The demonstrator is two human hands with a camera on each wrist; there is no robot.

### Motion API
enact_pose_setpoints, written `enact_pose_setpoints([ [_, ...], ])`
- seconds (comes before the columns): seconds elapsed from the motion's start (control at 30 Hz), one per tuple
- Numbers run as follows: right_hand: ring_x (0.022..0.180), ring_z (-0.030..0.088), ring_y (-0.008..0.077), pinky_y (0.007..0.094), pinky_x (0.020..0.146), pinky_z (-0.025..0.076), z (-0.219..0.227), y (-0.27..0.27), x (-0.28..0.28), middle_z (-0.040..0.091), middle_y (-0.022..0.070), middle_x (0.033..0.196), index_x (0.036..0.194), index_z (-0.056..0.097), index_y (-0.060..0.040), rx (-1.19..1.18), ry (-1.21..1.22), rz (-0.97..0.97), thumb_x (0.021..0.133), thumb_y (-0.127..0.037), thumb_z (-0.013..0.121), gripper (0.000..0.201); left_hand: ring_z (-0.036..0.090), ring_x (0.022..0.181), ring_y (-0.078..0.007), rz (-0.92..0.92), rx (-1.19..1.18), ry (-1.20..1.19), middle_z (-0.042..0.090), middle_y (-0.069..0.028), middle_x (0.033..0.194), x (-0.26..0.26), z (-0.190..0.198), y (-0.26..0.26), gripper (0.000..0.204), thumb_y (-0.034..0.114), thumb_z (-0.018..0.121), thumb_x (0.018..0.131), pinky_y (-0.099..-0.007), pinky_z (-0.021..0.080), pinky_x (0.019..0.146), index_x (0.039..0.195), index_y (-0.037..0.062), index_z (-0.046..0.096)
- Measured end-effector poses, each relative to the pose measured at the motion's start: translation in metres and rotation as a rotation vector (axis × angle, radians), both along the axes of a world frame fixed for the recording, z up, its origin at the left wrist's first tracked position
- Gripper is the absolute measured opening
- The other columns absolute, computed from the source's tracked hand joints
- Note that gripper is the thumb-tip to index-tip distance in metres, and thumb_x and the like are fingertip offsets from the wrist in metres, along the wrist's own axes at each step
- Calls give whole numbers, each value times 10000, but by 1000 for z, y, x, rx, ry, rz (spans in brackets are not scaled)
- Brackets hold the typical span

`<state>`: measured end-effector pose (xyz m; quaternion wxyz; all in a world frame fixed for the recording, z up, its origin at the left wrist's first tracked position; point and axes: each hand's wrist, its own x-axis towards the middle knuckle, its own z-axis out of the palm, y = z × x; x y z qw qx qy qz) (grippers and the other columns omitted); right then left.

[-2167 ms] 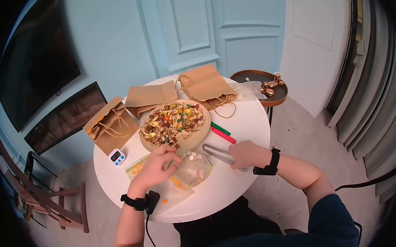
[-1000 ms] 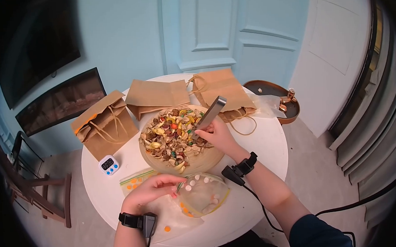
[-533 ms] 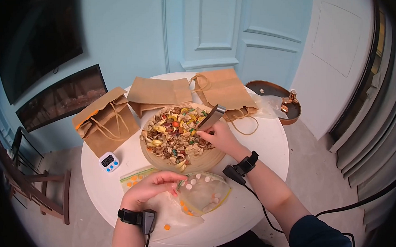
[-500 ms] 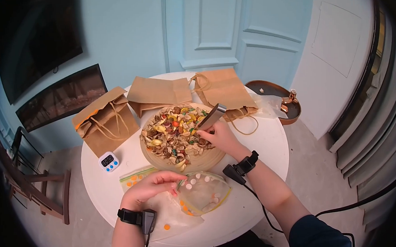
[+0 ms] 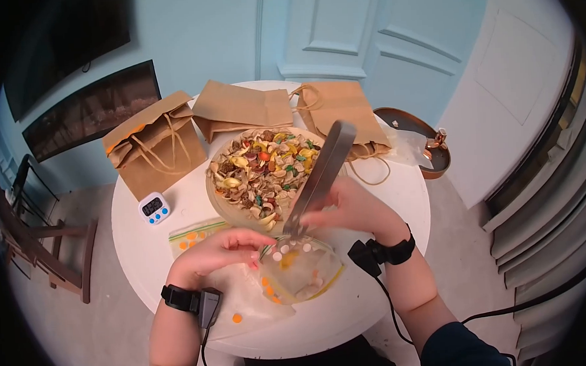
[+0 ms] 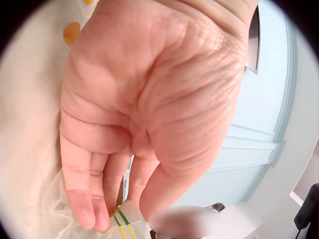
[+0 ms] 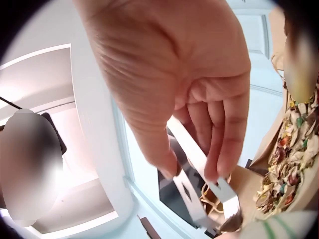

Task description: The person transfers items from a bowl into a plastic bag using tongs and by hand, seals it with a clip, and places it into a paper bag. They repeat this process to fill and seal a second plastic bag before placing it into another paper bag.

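Observation:
My left hand [image 5: 220, 254] pinches the rim of a clear zip bag [image 5: 314, 274], near its green-and-yellow zip strip [image 6: 123, 224]. White and orange discs show in the bag. My right hand [image 5: 357, 209] grips metal tongs [image 5: 325, 168], their tips down at the bag's mouth. In the right wrist view a small brown piece [image 7: 231, 222] sits between the tong tips. A blurred yellow patch [image 5: 287, 259] shows just below the tips, over the bag. Beyond the hands stands a round wooden plate [image 5: 225, 205] heaped with potpourri [image 5: 259, 168].
Brown paper bags [image 5: 162, 150] line the table's [image 5: 134, 241] far side. A white timer [image 5: 154, 208] lies at left. Another zip bag [image 5: 203, 232] with orange discs lies flat under my left hand, with a loose orange disc [image 5: 237, 318] nearer me. A side tray [image 5: 402, 119] stands behind right.
My right hand first took the tongs from the table's right to the potpourri plate, then drew them back to the zip bag's mouth. My left hand came to hold the bag's rim.

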<state>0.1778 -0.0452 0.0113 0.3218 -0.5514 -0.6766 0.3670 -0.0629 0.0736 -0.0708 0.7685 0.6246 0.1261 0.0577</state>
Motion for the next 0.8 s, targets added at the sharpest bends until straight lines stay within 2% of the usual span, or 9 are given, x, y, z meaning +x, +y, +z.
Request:
enact_pose_setpoints([
  [0.07, 878, 642, 126, 265, 768, 521, -8, 9, 9, 664, 85, 996, 1118, 569, 17, 177, 399, -254, 813, -46, 681, 330, 588, 873, -103, -15, -4, -10, 641, -51, 1066, 0, -3, 2, 323, 100, 607, 885, -298, 502, 806, 1193, 5, 587],
  [0.1, 870, 643, 123, 256, 760, 522, -23, 20, 20, 663, 82, 978, 1107, 563, 23, 281, 440, -329, 817, -39, 675, 317, 588, 873, -103, -21, -5, -17, 641, -51, 1066, 0, -3, 3, 323, 100, 607, 885, -298, 502, 806, 1193, 5, 587],
  [0.2, 862, 644, 122, 256, 753, 521, -42, 32, 40, 668, 77, 968, 1097, 567, 23, 327, 308, -449, 815, -65, 686, 319, 580, 929, -114, -54, 12, 10, 620, -36, 1088, 0, -2, 4, 341, 103, 583, 897, -280, 485, 823, 1224, 8, 564],
  [0.23, 828, 650, 122, 255, 732, 520, -48, 35, 44, 678, 76, 920, 1079, 574, 16, 308, 188, -486, 806, -104, 700, 323, 579, 930, -112, -43, 9, 13, 620, -36, 1089, 0, -1, 3, 338, 100, 581, 897, -280, 485, 823, 1223, 9, 566],
  [0.43, 740, 648, 126, 260, 690, 517, -63, 44, 43, 682, 80, 850, 1064, 577, 12, 316, 21, -537, 799, -152, 708, 338, 579, 936, -109, -29, 17, 12, 623, -35, 1085, -1, 2, 1, 331, 97, 582, 897, -279, 485, 822, 1216, 10, 574],
  [0.67, 729, 646, 124, 259, 685, 513, -66, 46, 39, 680, 79, 824, 1083, 558, 19, 335, 46, -538, 806, -145, 701, 352, 580, 924, -109, -31, 19, 24, 624, -34, 1083, -1, 1, 1, 333, 103, 585, 899, -276, 483, 820, 1217, 6, 573],
  [0.73, 750, 643, 115, 250, 687, 512, -56, 42, 36, 682, 62, 855, 1093, 560, 8, 320, -28, -608, 820, -123, 690, 330, 581, 915, -108, -35, 13, 17, 623, -34, 1083, -1, 1, 2, 333, 104, 585, 899, -274, 483, 819, 1217, 6, 573],
  [0.77, 750, 643, 115, 250, 687, 512, -50, 39, 33, 682, 62, 855, 1093, 560, 8, 316, -26, -607, 820, -123, 690, 330, 582, 906, -107, -37, 7, 6, 623, -33, 1082, -1, 0, 2, 333, 104, 585, 899, -272, 482, 819, 1217, 6, 573],
  [0.8, 773, 640, 112, 248, 696, 515, -44, 35, 31, 677, 52, 885, 1091, 563, 5, 323, 214, -520, 824, -110, 687, 316, 582, 906, -107, -34, 2, 8, 623, -33, 1082, -1, -2, 3, 333, 104, 585, 899, -272, 482, 819, 1217, 6, 573],
])
